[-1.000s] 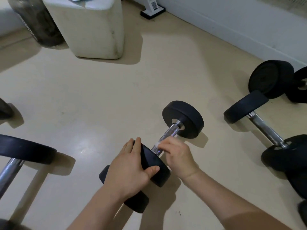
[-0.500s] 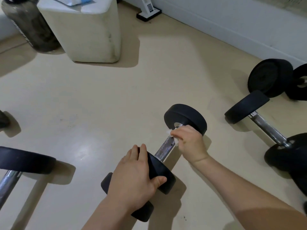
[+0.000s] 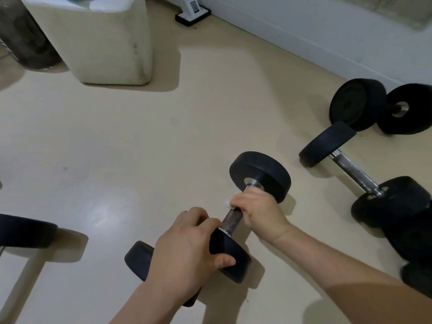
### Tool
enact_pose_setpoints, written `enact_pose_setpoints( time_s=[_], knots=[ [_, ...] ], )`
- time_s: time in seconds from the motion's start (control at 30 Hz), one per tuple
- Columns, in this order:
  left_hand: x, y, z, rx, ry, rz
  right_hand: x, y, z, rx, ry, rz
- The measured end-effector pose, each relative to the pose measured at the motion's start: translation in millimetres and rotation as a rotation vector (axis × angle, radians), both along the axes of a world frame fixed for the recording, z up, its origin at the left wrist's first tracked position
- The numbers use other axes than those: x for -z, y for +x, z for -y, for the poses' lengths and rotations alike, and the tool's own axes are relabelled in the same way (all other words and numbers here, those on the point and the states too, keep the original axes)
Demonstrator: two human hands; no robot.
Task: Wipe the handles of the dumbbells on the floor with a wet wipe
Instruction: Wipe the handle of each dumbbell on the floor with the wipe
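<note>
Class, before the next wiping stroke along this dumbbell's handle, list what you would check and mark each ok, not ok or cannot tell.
1. Left hand steadies the near weight head: ok.
2. Right hand is closed around the handle: ok.
3. Wet wipe is in the right hand: ok, a white edge shows by the fingers.
4. Wipe wraps fully around the handle: cannot tell, the hand hides it.
5. Bare handle remains toward the near head: ok.
6. Dumbbell lies flat on the floor: ok.
</note>
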State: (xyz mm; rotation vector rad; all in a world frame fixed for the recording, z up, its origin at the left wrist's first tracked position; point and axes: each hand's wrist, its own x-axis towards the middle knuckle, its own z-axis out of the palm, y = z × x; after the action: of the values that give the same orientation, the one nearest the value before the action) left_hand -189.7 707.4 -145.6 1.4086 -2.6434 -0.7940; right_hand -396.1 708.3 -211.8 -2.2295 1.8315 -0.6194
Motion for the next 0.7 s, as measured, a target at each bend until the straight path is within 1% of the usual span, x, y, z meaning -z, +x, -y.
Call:
enact_pose_setpoints(
  time_s=[0.07, 0.1, 0.13, 0.2, 0.23, 0.27, 0.3, 0.37, 0.4, 0.43, 0.47, 0.53, 0.57, 0.6, 0.63, 0.67, 0.7],
  knots=[
    [7, -4, -5, 0.053, -0.050, -0.013, 1, -18, 8, 0.170, -0.079, -0.047],
    [10, -5, -8, 0.077, -0.060, -0.020, 1, -14, 1, 0.214, -0.078, -0.030],
    [12, -8, -10, 0.089, -0.047, -0.034, 1, -4, -10, 0.192, -0.038, -0.013],
    [16, -13, -16, 0.118, -0.045, -0.058, 2, 16, -38, 0.038, 0.048, 0.038],
    [17, -16, -18, 0.138, -0.054, -0.072, 0, 15, -44, -0.024, 0.078, 0.057],
    [17, -18, -19, 0.160, -0.067, -0.080, -3, 8, -41, -0.030, 0.076, 0.062],
    [18, -19, -20, 0.183, -0.072, -0.079, -2, -4, -32, 0.030, 0.039, 0.053],
    [20, -20, -21, 0.204, -0.037, -0.088, 1, -24, -16, 0.243, -0.082, 0.052],
    [20, -20, -21, 0.208, -0.032, -0.101, 1, -22, -18, 0.308, -0.089, 0.083],
    [20, -20, -20, 0.210, -0.022, -0.108, 2, -13, -26, 0.317, -0.064, 0.104],
    [19, -19, -19, 0.208, -0.011, -0.114, 3, -2, -37, 0.279, -0.033, 0.111],
    [20, -15, -16, 0.193, -0.013, -0.152, -1, 14, -58, 0.126, 0.053, 0.115],
    [21, -13, -14, 0.187, -0.020, -0.172, -5, 9, -57, 0.053, 0.073, 0.101],
    [21, -10, -12, 0.182, -0.021, -0.186, -4, 0, -46, 0.035, 0.056, 0.075],
    [21, -7, -9, 0.173, -0.023, -0.199, -3, -12, -33, 0.086, 0.016, 0.053],
    [21, -4, -6, 0.164, -0.030, -0.209, -2, -19, -20, 0.184, -0.024, 0.038],
    [22, -1, -5, 0.156, -0.034, -0.206, -3, -17, -16, 0.263, -0.030, 0.057]
  ],
)
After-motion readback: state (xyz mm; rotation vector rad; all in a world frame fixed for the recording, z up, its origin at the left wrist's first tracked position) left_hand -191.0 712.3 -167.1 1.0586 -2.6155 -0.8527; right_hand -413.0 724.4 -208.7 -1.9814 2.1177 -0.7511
